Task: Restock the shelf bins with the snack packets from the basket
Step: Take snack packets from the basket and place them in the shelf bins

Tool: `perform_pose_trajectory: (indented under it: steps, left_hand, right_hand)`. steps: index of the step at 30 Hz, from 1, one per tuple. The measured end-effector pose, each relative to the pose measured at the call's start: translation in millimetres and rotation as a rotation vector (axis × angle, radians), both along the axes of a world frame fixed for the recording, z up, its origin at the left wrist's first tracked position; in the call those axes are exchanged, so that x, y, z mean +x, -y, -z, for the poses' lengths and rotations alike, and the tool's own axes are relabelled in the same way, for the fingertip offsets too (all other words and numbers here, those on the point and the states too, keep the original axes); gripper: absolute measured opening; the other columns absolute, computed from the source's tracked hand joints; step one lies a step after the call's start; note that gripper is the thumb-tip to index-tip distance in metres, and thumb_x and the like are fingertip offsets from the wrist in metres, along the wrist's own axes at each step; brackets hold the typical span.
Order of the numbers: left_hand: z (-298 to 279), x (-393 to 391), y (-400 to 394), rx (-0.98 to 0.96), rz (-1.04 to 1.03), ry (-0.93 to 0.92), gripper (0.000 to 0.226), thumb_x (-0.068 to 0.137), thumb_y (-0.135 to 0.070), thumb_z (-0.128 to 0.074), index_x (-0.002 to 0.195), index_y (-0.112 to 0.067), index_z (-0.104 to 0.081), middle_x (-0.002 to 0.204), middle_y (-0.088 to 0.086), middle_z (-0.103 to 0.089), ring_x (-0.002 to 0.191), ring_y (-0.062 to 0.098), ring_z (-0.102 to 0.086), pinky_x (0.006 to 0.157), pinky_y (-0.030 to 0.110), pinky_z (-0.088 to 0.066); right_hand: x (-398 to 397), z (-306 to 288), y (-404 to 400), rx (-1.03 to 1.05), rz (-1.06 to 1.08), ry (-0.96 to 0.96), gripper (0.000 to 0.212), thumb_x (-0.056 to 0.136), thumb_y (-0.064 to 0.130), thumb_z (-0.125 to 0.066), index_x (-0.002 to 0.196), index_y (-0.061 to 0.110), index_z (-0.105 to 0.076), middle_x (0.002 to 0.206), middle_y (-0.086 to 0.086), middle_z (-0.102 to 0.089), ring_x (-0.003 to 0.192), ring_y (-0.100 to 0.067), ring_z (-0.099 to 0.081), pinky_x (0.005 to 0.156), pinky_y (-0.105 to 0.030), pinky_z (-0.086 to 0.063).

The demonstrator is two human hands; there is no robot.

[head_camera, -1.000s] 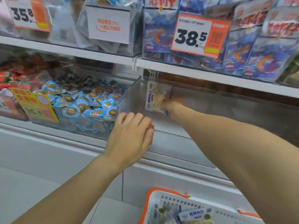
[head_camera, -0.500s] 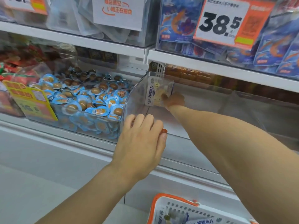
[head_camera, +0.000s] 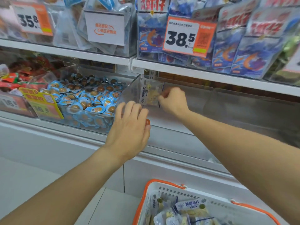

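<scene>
A white snack packet (head_camera: 149, 95) stands upright against the left wall of a clear shelf bin (head_camera: 235, 114) that otherwise looks bare. My right hand (head_camera: 173, 100) reaches into the bin and pinches the packet's right edge. At the bin's front left corner, my left hand (head_camera: 129, 125) lies over the front rim with its fingers spread and fairly straight, holding nothing. Below at the right is the white basket with an orange rim (head_camera: 146, 190), where several more packets (head_camera: 191, 207) of the same kind lie.
The neighbouring clear bin (head_camera: 87, 101) on the left is full of small blue-wrapped snacks, with a yellow price tag (head_camera: 42, 103) on its front. Red packets (head_camera: 14, 80) fill the bin beyond it. The upper shelf (head_camera: 186, 70) overhangs closely, carrying blue bags and price cards.
My right hand has drawn back slightly toward the front, still on the packet. My left hand's fingers have straightened and spread on the rim.
</scene>
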State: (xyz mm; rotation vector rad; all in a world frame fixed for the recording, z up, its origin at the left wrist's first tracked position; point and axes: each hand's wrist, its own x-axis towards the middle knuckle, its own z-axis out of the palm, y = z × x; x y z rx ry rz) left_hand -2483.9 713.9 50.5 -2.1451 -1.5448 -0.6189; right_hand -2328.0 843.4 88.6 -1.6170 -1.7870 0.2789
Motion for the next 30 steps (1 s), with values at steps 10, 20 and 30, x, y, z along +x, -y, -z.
perform_pose_trajectory:
  steps: [10,20,30]
  left_hand:
    - [87,85,83,-1.171,0.107,-0.259,0.030,0.101,-0.030,-0.044,0.122,-0.012,-0.056,0.118,0.012,-0.062,0.107,0.033,-0.060,0.081,0.037,-0.047]
    - [225,150,165,-1.296,0.055,-0.180,0.055,0.098,-0.034,-0.054,0.145,-0.012,-0.034,0.140,0.011,-0.048,0.131,0.032,-0.040,0.106,0.046,-0.039]
    - [222,128,151,-1.340,0.018,0.083,0.055,0.081,-0.029,-0.083,0.126,-0.015,-0.055,0.132,0.004,-0.055,0.116,0.022,-0.058,0.096,0.033,-0.050]
  right_hand:
    - [116,131,215,-0.017,-0.522,0.175,0.010,0.090,0.029,-0.056,0.092,0.021,-0.060,0.085,0.007,-0.059,0.075,-0.010,-0.055,0.068,-0.029,-0.047]
    - [203,258,281,-1.007,-0.471,0.543,0.084,0.083,0.035,-0.080,0.149,0.016,-0.032,0.149,-0.008,-0.044,0.128,-0.028,-0.051,0.102,-0.037,-0.046]
    - [186,268,295,-0.816,-0.403,0.532,0.051,0.074,0.046,-0.083,0.106,0.021,-0.052,0.117,-0.005,-0.046,0.108,-0.025,-0.049,0.089,-0.041,-0.050]
